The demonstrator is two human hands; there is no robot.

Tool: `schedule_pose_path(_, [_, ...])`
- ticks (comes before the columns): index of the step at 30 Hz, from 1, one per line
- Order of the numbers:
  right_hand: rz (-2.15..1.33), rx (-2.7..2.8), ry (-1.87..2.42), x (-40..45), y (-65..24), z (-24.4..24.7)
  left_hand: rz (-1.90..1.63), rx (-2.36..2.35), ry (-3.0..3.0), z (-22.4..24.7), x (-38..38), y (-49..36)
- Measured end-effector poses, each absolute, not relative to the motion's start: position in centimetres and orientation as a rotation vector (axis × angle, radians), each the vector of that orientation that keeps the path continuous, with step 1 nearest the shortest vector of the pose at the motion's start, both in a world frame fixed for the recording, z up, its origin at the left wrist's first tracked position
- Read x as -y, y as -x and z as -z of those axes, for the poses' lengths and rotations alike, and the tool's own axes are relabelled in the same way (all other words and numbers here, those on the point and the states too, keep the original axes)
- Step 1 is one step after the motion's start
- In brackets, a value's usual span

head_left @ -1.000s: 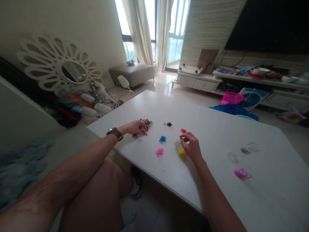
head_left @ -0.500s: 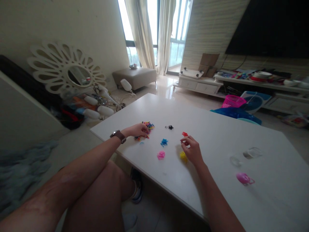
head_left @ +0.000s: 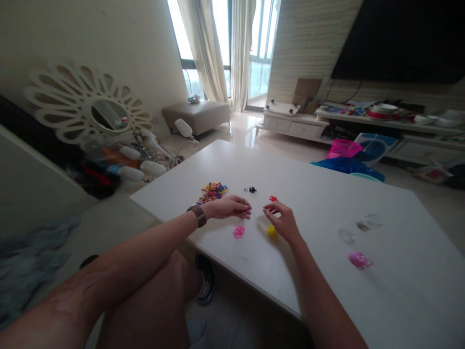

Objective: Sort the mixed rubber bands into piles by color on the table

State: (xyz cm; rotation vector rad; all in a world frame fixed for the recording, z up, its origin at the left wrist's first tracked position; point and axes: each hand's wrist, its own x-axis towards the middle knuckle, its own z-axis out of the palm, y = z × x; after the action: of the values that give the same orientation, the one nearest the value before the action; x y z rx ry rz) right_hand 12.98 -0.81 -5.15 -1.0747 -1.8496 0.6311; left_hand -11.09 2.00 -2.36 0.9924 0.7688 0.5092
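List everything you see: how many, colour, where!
Table: one, white, middle
Mixed pile: one, multicoloured, table left
Black pile: one, black, centre
Red pile: one, red, centre
Yellow pile: one, yellow, centre
Pink pile: one, pink, near edge
Clear things: two, colourless, table right
Purplish thing: one, purplish, table right
Mirror: one, white-framed, left
Bench: one, beige, back
Curtains: two, cream, back
Television: one, black, right
Clutter: many, mixed colours, sides
Left grip: one, bare, centre
Right grip: one, bare, centre

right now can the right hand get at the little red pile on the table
Probably yes: the red pile lies just beyond the right hand, and nothing seems to stand between them on the white table.
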Motion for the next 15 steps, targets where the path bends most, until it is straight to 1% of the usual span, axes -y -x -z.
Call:
schedule_pose_path(6, [-0.808, 1.87, 0.997, 1.1, -12.5, 4.8, -0.477, -0.756, -1.012, 1.8, -0.9, 8.9])
schedule_pose_path(11, [-0.833, 1.844, 1.008, 1.0, -12.7, 5.0, -0.461, -0.758, -0.989, 1.9, -0.6, 8.1])
schedule_pose_path(15, [-0.83, 1.844, 0.923, 0.9, -12.8, 5.0, -0.471, -0.753, -0.974, 1.9, -0.4, 7.9])
